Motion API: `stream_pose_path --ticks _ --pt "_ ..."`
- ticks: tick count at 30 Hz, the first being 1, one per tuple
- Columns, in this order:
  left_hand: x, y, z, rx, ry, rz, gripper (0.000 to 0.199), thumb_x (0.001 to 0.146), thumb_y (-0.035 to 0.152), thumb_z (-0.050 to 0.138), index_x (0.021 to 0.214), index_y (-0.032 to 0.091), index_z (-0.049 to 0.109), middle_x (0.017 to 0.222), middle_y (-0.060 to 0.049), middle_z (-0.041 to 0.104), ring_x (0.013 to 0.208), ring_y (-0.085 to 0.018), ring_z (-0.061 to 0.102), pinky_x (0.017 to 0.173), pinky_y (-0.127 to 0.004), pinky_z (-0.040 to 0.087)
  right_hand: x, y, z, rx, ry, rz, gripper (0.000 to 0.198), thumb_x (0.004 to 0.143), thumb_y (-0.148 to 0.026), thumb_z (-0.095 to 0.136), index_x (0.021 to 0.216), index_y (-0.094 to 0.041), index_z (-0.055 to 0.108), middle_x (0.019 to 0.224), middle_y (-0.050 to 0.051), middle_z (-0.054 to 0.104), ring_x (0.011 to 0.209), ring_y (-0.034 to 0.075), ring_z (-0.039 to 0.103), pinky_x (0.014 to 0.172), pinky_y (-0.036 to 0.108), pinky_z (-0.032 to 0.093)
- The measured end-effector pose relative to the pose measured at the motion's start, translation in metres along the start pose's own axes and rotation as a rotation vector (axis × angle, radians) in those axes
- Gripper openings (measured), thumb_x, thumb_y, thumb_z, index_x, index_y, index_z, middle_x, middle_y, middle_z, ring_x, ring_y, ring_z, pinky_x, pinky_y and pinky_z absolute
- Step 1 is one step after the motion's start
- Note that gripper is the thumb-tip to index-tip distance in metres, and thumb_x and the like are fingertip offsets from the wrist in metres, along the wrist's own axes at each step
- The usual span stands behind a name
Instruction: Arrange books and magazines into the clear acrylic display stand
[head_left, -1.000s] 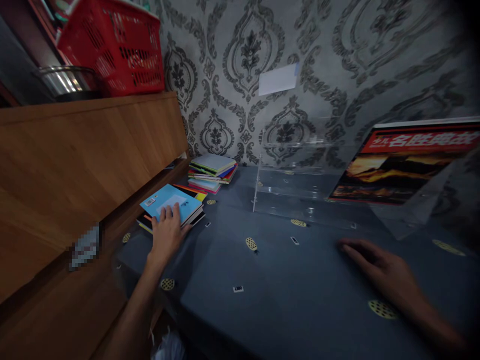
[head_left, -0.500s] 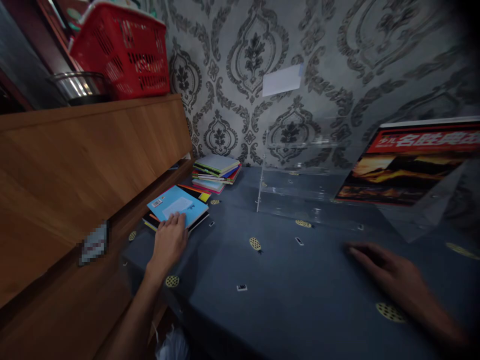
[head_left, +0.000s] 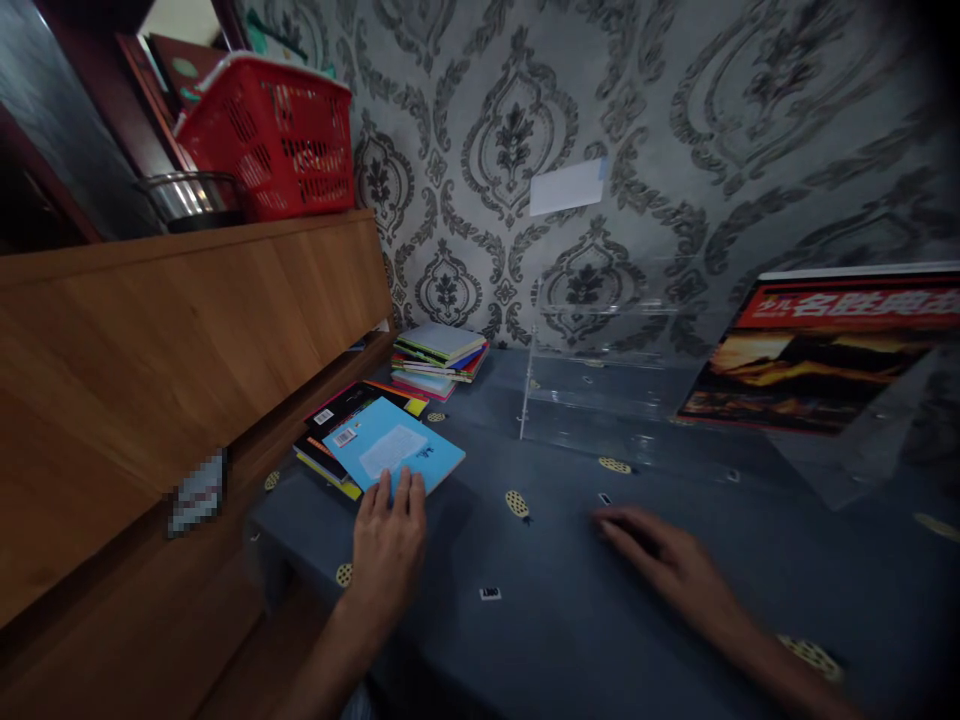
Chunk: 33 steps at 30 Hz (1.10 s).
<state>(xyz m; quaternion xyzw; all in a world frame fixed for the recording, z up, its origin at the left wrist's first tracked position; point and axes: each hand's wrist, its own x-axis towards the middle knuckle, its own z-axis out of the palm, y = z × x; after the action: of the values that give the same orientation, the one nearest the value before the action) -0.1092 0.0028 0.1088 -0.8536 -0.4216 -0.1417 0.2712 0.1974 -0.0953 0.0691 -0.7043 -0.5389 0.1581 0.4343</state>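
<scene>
A light-blue book (head_left: 442, 452), its barcode side up, lies askew on a stack of dark-covered books (head_left: 360, 402) and sticks out past its right side. My left hand (head_left: 391, 535) has its fingers over the near edge of the blue book; the thumb is hidden. Over the dark tablecloth, my right hand (head_left: 664, 555) reaches leftward with nothing in it, thumb and fingers apart. A clear acrylic rack (head_left: 525, 385) stands behind it, and a book with a red and orange cover (head_left: 814, 350) rests on the rack's right part.
A second stack of books (head_left: 442, 345) stands at the back by the patterned wall. To the left runs a wooden cabinet (head_left: 225, 320) carrying a red basket (head_left: 289, 140) and a metal pot (head_left: 191, 200). The dark tablecloth (head_left: 547, 560) drops over the table's near edge.
The blue book has slid right and nearer to me with my left hand, uncovering more of the dark book beneath. My right hand has moved left across the table.
</scene>
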Motion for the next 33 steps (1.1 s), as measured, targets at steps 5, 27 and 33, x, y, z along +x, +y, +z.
stream_pose_path --ticks 5,27,33 --pt "-0.002 0.017 -0.003 -0.115 0.104 0.064 0.044 0.087 0.004 0.046 0.127 0.015 0.061 0.13 -0.009 0.067 0.121 -0.028 0.062 0.096 -0.041 0.052 0.009 -0.064 0.075 0.868 -0.351 0.34 0.057 0.073 -0.063 0.073 0.106 -0.017 0.068 0.1 0.014 0.074 0.084 0.024 0.073 0.072 0.036 0.059" --pt "0.043 -0.015 0.032 -0.506 -0.104 0.023 0.053 0.099 0.051 0.039 0.137 0.014 0.048 0.139 -0.016 0.059 0.139 -0.029 0.045 0.117 -0.059 0.027 -0.005 -0.04 0.072 1.014 -0.222 0.502 0.03 0.08 -0.036 0.074 0.102 -0.018 0.065 0.087 0.008 0.077 0.074 0.023 0.075 0.067 0.037 0.063" --pt "0.037 0.014 0.03 -0.683 -0.236 0.428 0.07 0.088 0.062 0.055 0.143 0.021 0.043 0.151 -0.014 0.047 0.145 -0.026 0.036 0.12 -0.052 0.026 -0.017 -0.014 0.038 0.978 -0.118 0.539 0.029 0.081 -0.034 0.073 0.103 -0.018 0.066 0.087 0.01 0.077 0.078 0.025 0.075 0.072 0.04 0.064"
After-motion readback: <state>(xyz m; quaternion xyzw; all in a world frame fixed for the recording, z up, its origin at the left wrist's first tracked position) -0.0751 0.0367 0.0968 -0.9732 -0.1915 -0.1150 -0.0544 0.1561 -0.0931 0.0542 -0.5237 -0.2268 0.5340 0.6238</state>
